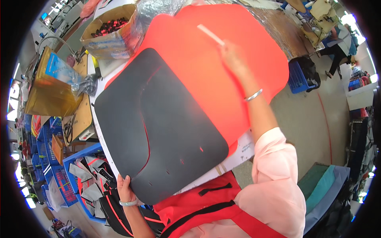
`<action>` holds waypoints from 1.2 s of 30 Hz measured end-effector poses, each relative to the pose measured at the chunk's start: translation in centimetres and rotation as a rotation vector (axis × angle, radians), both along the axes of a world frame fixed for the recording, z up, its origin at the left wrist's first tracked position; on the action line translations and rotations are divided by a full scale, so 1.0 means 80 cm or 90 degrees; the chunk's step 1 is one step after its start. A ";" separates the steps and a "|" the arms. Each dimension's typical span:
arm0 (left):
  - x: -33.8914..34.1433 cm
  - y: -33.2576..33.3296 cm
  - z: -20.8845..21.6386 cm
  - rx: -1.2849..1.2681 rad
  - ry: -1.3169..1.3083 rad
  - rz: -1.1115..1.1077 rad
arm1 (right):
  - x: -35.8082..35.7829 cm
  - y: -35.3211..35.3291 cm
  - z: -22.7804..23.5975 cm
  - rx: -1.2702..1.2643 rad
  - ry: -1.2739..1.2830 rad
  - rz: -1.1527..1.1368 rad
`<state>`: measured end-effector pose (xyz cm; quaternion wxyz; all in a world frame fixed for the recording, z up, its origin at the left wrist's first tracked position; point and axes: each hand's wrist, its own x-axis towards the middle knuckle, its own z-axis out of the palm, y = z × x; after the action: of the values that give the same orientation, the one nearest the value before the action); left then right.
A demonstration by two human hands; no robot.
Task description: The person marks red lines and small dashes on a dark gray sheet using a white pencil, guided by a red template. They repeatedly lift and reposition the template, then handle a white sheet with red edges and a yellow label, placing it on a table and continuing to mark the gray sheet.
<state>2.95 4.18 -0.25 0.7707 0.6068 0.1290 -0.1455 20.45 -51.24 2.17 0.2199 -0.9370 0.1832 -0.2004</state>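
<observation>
1. Head view, left hand (126, 189): the fingers curl round the near lower edge of the black template panel (158, 127), pinching it. Judged purpose: this pins the panel flat so it cannot shift over the sheet beneath.
2. Head view, right hand (234, 58): the arm reaches well forward, fingers pressed together on a white chalk stick (210, 34). The stick lies over the red sheet (222, 75), near its far edge; contact cannot be confirmed.
3. Position: the black template panel lies on top of the red sheet, covering its near left part. Both rest on the white worktable (238, 152).
4. Appearance: the panel is dark, matte, round-cornered, with a long curved slit and several short slots showing red through them.
5. Surroundings: a cardboard box (113, 31) stands at the far left; a blue crate (81, 174) sits below the table edge.
</observation>
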 end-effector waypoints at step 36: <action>0.002 -0.048 -0.021 0.195 -0.002 -0.071 | -0.269 0.108 -0.046 0.127 0.110 0.029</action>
<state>3.09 0.36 -1.91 0.6600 0.7238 0.1145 -0.1653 -1.08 -42.62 -1.55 0.3000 -0.9281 0.1992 -0.0948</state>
